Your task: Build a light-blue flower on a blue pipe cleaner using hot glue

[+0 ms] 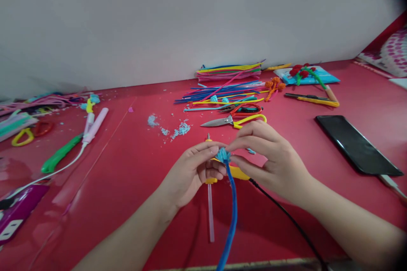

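Observation:
Between my hands is a pipe-cleaner flower with a light blue fluffy head (223, 155) and a long dark blue stem (232, 211) curving down toward the table's front edge. My left hand (202, 165) pinches the head from the left with thumb and fingers. From the right, the thumb and fingertips of my right hand (270, 156) close on the head's edge. Just behind and below lies a yellow hot glue gun (239, 172), partly hidden by my hands, with a clear glue stick (210, 216) sticking out toward me.
Beyond my hands lie yellow-handled scissors (219, 122), red-handled pliers (244, 109) and pipe cleaners (219, 92). Light blue clippings (182, 130) are scattered left of the scissors. A phone (358, 144) rests at right. A green-handled tool (61, 153) and white cable (68, 161) occupy the left.

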`<action>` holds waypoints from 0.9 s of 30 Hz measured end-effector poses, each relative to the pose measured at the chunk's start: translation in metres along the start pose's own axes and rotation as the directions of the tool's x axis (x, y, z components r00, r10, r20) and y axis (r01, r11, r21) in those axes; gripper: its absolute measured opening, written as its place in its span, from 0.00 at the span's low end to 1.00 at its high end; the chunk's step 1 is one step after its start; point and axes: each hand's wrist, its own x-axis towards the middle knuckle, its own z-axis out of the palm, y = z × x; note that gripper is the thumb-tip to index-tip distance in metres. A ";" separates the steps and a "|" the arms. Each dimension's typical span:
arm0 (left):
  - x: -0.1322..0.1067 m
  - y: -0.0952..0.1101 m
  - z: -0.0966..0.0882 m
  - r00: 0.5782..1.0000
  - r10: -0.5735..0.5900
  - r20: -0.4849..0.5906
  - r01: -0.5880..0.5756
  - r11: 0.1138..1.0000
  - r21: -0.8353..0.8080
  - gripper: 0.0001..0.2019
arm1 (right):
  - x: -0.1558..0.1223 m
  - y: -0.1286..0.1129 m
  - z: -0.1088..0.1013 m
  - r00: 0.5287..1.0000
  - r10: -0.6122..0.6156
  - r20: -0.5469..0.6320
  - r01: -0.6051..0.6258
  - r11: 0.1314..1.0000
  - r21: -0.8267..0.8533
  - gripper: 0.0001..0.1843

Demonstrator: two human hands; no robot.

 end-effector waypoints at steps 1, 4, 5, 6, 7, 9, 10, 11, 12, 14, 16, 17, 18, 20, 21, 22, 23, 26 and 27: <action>0.000 0.000 0.000 1.000 0.001 -0.003 -0.001 1.000 -0.002 0.06 | 0.000 0.000 0.000 1.000 -0.001 0.001 0.001 1.000 -0.006 0.06; 0.001 -0.001 -0.001 1.000 -0.002 -0.002 0.002 1.000 -0.017 0.05 | 0.001 0.000 0.001 1.000 -0.004 -0.009 0.004 1.000 -0.017 0.05; 0.001 -0.001 -0.002 1.000 -0.006 -0.002 0.006 1.000 -0.021 0.05 | 0.001 0.001 0.001 1.000 -0.006 -0.012 0.006 1.000 -0.016 0.05; 0.001 -0.001 -0.002 1.000 -0.010 -0.003 0.010 1.000 -0.022 0.05 | 0.001 0.000 0.002 1.000 -0.007 -0.014 0.007 1.000 -0.016 0.04; 0.001 -0.001 -0.002 1.000 -0.012 -0.006 0.012 1.000 -0.018 0.05 | 0.002 0.000 0.002 1.000 -0.007 -0.015 0.007 1.000 -0.016 0.04; 0.001 -0.001 -0.003 1.000 -0.012 -0.016 0.012 1.000 -0.009 0.05 | 0.002 0.000 0.002 1.000 -0.006 -0.016 0.006 1.000 -0.018 0.04; 0.001 -0.001 -0.003 1.000 -0.010 -0.020 0.010 1.000 -0.004 0.05 | 0.002 0.000 0.002 1.000 -0.006 -0.017 0.005 1.000 -0.020 0.04; 0.001 -0.001 -0.003 1.000 -0.008 -0.022 0.008 1.000 -0.002 0.05 | 0.002 0.000 0.002 1.000 -0.003 -0.017 0.003 1.000 -0.022 0.04; 0.000 -0.001 -0.003 1.000 -0.007 -0.021 0.007 1.000 0.000 0.05 | 0.002 -0.001 0.003 1.000 -0.002 -0.018 0.001 1.000 -0.022 0.04; 0.001 -0.001 -0.003 1.000 -0.008 -0.017 0.008 1.000 0.002 0.05 | 0.002 -0.001 0.003 1.000 -0.006 -0.019 0.006 1.000 -0.016 0.04; 0.001 -0.001 -0.002 1.000 -0.009 -0.019 0.009 1.000 -0.001 0.05 | 0.002 -0.001 0.004 1.000 -0.015 -0.021 0.014 1.000 -0.010 0.04; 0.001 -0.001 -0.002 1.000 -0.010 -0.022 0.010 1.000 -0.002 0.04 | 0.001 -0.001 0.004 1.000 -0.018 -0.021 0.018 1.000 -0.009 0.04; 0.001 -0.001 -0.002 1.000 -0.011 -0.026 0.011 1.000 -0.002 0.04 | 0.001 0.000 0.004 1.000 -0.021 -0.021 0.021 1.000 -0.008 0.04; 0.001 -0.001 -0.001 0.999 -0.009 -0.030 0.009 1.000 0.000 0.04 | 0.001 0.001 0.005 1.000 -0.024 -0.019 0.024 1.000 -0.009 0.03; 0.001 -0.001 -0.001 1.000 -0.008 -0.030 0.008 1.000 0.002 0.04 | 0.000 0.001 0.005 1.000 -0.025 -0.016 0.025 1.000 -0.011 0.03; 0.001 -0.001 -0.001 1.000 -0.008 -0.027 0.008 1.000 0.004 0.04 | 0.000 0.001 0.005 1.000 -0.024 -0.013 0.024 1.000 -0.013 0.03; 0.001 0.000 0.000 1.000 -0.009 -0.024 0.009 1.000 0.003 0.05 | 0.000 0.001 0.005 1.000 -0.023 -0.010 0.023 1.000 -0.015 0.03; 0.001 0.000 -0.001 1.000 0.007 -0.012 -0.007 1.000 0.002 0.05 | -0.001 -0.001 0.003 1.000 -0.005 -0.011 0.005 1.000 0.002 0.02; 0.001 0.001 -0.001 0.999 0.031 -0.009 -0.031 0.999 0.006 0.05 | -0.001 -0.002 0.002 1.000 0.009 -0.028 -0.009 1.000 0.017 0.02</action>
